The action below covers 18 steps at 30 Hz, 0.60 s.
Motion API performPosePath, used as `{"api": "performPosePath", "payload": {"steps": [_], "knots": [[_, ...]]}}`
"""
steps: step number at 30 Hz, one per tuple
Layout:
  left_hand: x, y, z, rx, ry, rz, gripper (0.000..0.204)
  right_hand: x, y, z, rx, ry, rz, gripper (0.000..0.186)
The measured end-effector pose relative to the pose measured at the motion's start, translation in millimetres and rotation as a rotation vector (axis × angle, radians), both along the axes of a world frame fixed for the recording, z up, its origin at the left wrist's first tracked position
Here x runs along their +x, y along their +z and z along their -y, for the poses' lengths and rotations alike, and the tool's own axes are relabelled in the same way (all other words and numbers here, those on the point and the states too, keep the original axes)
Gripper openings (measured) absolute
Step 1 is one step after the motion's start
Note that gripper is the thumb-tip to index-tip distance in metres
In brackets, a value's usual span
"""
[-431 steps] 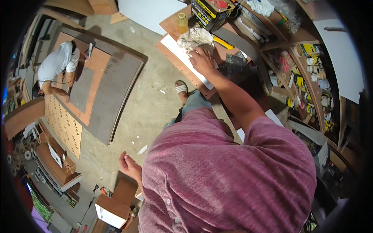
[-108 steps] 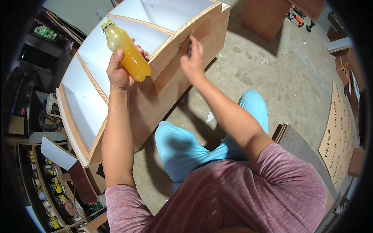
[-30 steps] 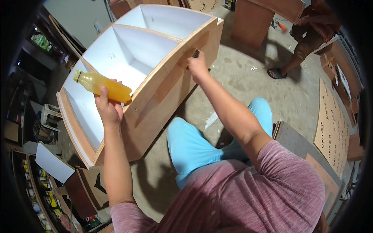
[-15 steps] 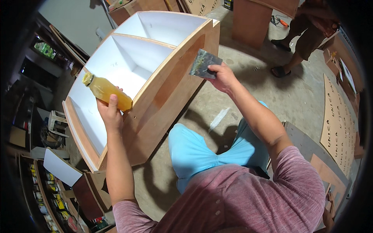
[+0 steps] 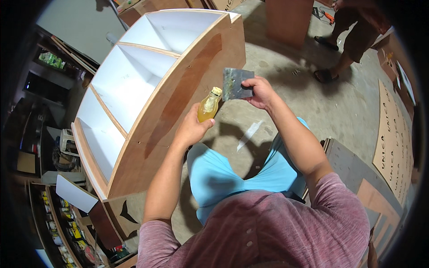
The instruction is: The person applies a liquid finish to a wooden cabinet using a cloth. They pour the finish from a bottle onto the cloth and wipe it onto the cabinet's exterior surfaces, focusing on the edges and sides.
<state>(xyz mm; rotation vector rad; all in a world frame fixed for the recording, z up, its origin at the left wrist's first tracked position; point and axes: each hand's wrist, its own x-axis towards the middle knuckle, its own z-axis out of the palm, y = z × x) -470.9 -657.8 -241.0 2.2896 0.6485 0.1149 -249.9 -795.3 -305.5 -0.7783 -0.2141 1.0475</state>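
My left hand (image 5: 193, 127) is wrapped round a bottle (image 5: 209, 105) of yellow liquid that looks like glue, its narrow capped neck pointing up and a little right. My right hand (image 5: 260, 92) pinches a flat dark grey spreader (image 5: 237, 83) by its right side; yellowish smears mark its left part. The bottle's neck is close beside the spreader's lower left edge; whether they touch I cannot tell. Left of both hands stands a curved wooden cabinet (image 5: 187, 100) with white inner compartments. A darker, wet-looking brown strip (image 5: 185, 89) runs along its plywood side.
A person in dark shorts and sandals (image 5: 344, 49) stands at the far right. Lettered boards (image 5: 391, 147) lean at the right, beside grey panels (image 5: 353, 165). Shelves of small containers (image 5: 58, 228) stand at lower left. A tape-like strip (image 5: 249, 135) lies on the floor.
My left hand has carried the bottle right, away from above the cabinet, and turned it more upright towards the spreader. My right hand has lowered slightly and tilted the spreader.
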Motion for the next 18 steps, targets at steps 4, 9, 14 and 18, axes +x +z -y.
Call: {"api": "performPosePath", "payload": {"steps": [4, 9, 14, 18], "knots": [[15, 24, -7, 0.226, -0.045, -0.173, 0.058, -4, 5, 1, -0.039, 0.081, 0.011, 0.041], [44, 50, -8, 0.612, -0.123, -0.379, 0.051, 5, 2, 2, 0.004, 0.117, -0.062, 0.029], [65, 49, -10, 0.776, -0.168, -0.435, 0.048, 5, 7, 6, -0.065, 0.051, -0.041, 0.026], [77, 54, -6, 0.835, -0.182, -0.45, 0.048, 16, -6, 7, -0.056, 0.034, -0.071, 0.026]]}}
